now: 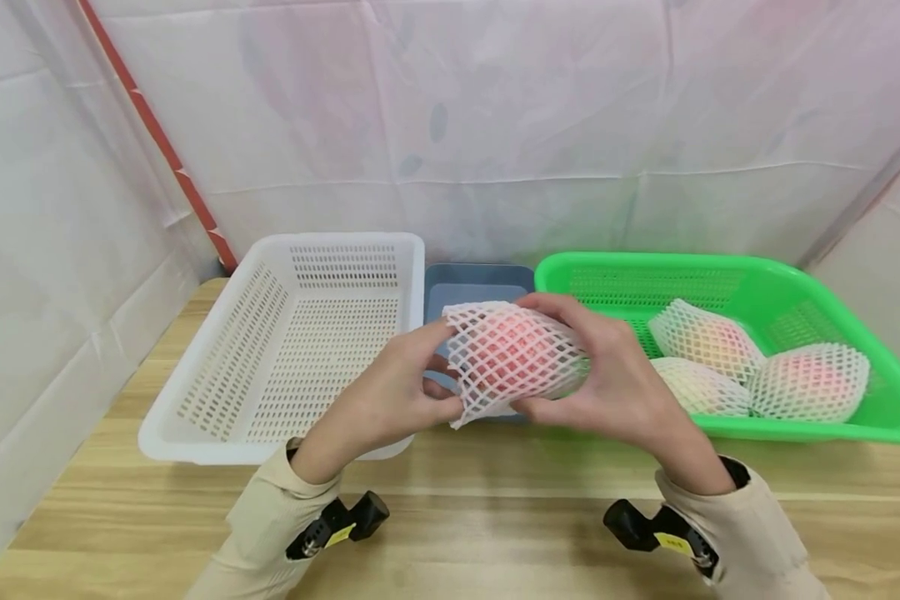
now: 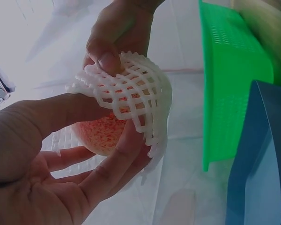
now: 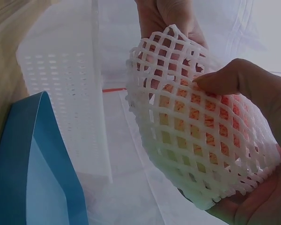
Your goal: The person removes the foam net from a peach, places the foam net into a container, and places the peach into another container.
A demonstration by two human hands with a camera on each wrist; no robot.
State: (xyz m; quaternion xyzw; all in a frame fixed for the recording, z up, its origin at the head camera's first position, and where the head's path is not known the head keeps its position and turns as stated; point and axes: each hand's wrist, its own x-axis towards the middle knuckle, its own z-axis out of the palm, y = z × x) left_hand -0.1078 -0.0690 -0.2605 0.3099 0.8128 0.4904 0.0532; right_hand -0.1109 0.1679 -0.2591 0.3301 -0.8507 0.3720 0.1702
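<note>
A round fruit with speckled red and yellow skin sits inside a white foam net sleeve, held up over the blue tray. My left hand grips the sleeve's left, open end; in the left wrist view its thumb and fingers are around that mouth, where bare fruit shows. From the other side, my right hand holds the sleeved fruit between thumb and fingers. In the right wrist view, the right thumb presses on the mesh. Which exact fruit it is, I cannot tell.
A white slotted basket stands on the left of the wooden table. To the right, a green basket contains three net-wrapped fruits. Between the baskets lies the blue tray, partly hidden by my hands. White sheeting hangs behind.
</note>
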